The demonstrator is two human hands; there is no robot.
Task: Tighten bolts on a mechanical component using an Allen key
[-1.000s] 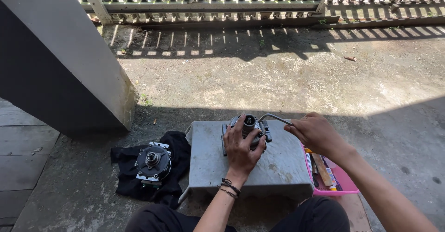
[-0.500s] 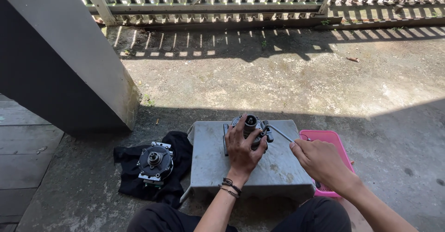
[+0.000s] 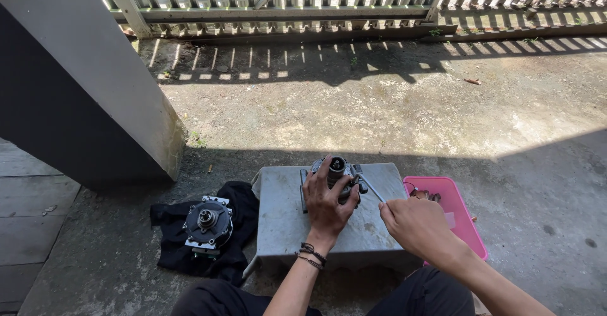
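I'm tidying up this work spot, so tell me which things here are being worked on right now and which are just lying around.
In use:
left hand gripping the metal part
right hand holding the thin tool
grey block under the part

Lying about:
round metal assembly on the black cloth
pink tray

On the block [image 3: 284,221] before you sits the metal part [image 3: 338,170]; tray [image 3: 465,218] right of it, cloth [image 3: 243,202] with round part [image 3: 207,223] left.
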